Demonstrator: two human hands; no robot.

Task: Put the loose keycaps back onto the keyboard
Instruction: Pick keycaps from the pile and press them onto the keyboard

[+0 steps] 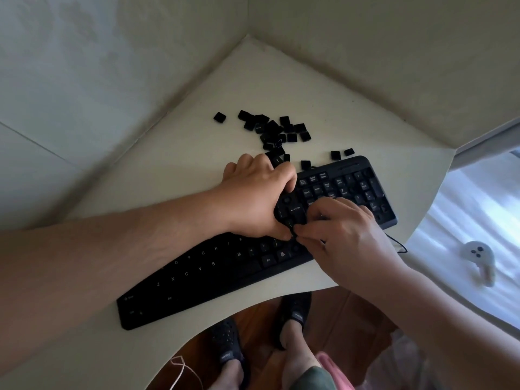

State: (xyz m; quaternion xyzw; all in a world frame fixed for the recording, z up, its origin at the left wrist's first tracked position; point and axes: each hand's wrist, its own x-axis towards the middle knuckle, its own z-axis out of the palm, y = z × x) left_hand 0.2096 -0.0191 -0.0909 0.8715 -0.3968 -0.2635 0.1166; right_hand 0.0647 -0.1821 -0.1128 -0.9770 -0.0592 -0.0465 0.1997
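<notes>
A black keyboard (pixel 213 273) lies slanted across the white corner desk (pixel 174 175). Behind it sits a heap of several loose black keycaps (pixel 277 129), with a few strays (pixel 334 155) near the keyboard's top edge. My left hand (pixel 253 197) rests on the keyboard's right middle, fingers curled over the keys beside Enter. My right hand (pixel 346 235) meets it from the right, thumb and forefinger pinched on a small black keycap (pixel 294 228) at the keys below Enter. Both hands hide that patch of the keyboard.
Walls close the desk in at the back and left. The desk's curved front edge (pixel 253 305) lies just below the keyboard, above my feet. A thin black cable (pixel 399 246) leaves the keyboard's right side. A white object (pixel 478 258) lies on a pale surface at the right.
</notes>
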